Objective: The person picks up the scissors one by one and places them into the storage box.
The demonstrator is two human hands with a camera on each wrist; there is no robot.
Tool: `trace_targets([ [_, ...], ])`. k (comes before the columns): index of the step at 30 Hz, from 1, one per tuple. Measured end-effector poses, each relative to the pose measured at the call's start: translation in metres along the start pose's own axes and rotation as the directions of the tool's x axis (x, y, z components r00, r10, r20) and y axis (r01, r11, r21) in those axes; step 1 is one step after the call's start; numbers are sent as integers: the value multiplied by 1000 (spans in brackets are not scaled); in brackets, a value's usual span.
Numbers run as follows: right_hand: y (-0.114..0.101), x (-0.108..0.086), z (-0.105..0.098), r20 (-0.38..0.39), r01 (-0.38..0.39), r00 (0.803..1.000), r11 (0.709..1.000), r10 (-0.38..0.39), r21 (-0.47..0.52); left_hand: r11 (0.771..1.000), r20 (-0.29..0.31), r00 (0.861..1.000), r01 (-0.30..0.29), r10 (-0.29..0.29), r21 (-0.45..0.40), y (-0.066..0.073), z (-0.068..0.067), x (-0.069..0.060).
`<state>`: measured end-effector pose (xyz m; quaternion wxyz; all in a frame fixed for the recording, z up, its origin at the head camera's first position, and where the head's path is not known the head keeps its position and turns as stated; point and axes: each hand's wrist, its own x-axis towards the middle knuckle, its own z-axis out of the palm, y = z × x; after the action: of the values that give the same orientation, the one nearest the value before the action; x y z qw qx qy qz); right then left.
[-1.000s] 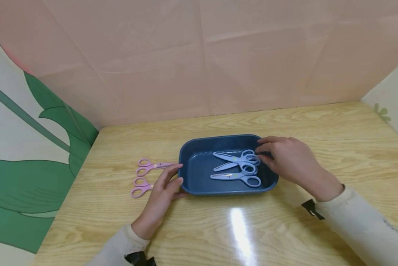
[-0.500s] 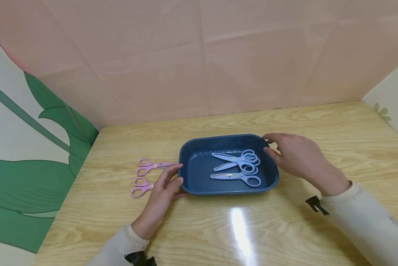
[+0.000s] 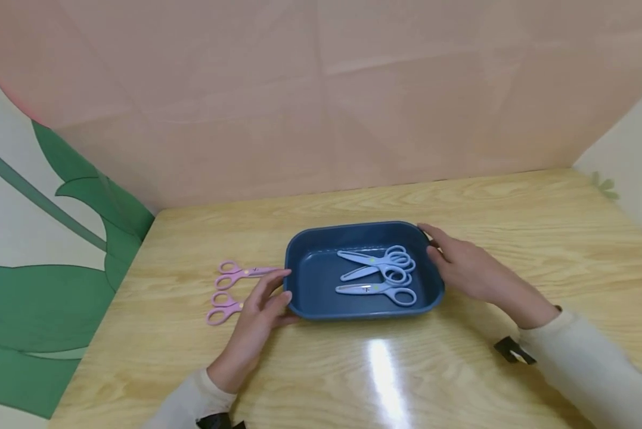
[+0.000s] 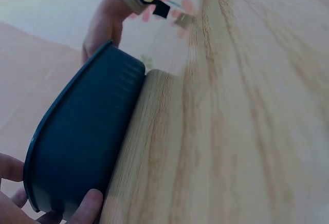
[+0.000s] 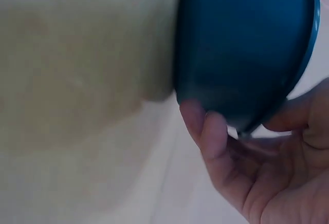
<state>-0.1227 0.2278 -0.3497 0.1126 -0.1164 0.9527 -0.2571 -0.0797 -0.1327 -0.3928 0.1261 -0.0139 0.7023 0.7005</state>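
Note:
A dark blue tray [image 3: 321, 298] stands on the wooden table, with several light blue scissors [image 3: 377, 288] lying in its right half. My left hand [image 3: 259, 310] grips the tray's left end, thumb and fingers round the wall; the left wrist view shows its fingertips on the tray's outer side [image 4: 82, 131]. At the right end my right hand [image 3: 468, 268] holds the wall, and in the right wrist view its fingers curl under the tray [image 5: 241, 44]. Two pink scissors [image 3: 229, 273] lie left of the tray, their blades partly hidden by my left hand.
The wooden table [image 3: 310, 381] extends around the tray and reflects a bright light in front. Behind it rises a pinkish covering [image 3: 321, 107]. A wall with green leaf shapes [image 3: 25, 304] is on the left, and a pale wall [image 3: 637, 155] on the right.
My right hand has moved from beside the scissors' handles out to the tray's right end and now grips it. The left hand keeps its hold; the head view has shifted slightly.

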Motion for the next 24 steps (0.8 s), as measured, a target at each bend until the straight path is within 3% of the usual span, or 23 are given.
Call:
trace_targets([
  [4, 4, -4, 6, 29, -10, 1000, 988, 6, 151, 1000, 7, 1000, -12, 12, 5, 0, 0, 0],
  [10, 12, -5, 12, 60, -28, 998, 935, 7, 354, 1000, 5, 1000, -1, 1, -4, -2, 0, 1],
  [14, 17, -6, 14, 75, -56, 997, 886, 23, 460, 1000, 9, 1000, -3, 3, -5, -2, 1, 2],
  [19, 17, -5, 16, 105, -93, 994, 800, 38, 592, 1000, -6, 1000, 3, -3, 2, -2, 0, 2],
  [24, 11, -8, 18, 149, -176, 984, 722, 102, 669, 1000, -12, 1000, 3, -3, -11, -3, 2, 2],
])
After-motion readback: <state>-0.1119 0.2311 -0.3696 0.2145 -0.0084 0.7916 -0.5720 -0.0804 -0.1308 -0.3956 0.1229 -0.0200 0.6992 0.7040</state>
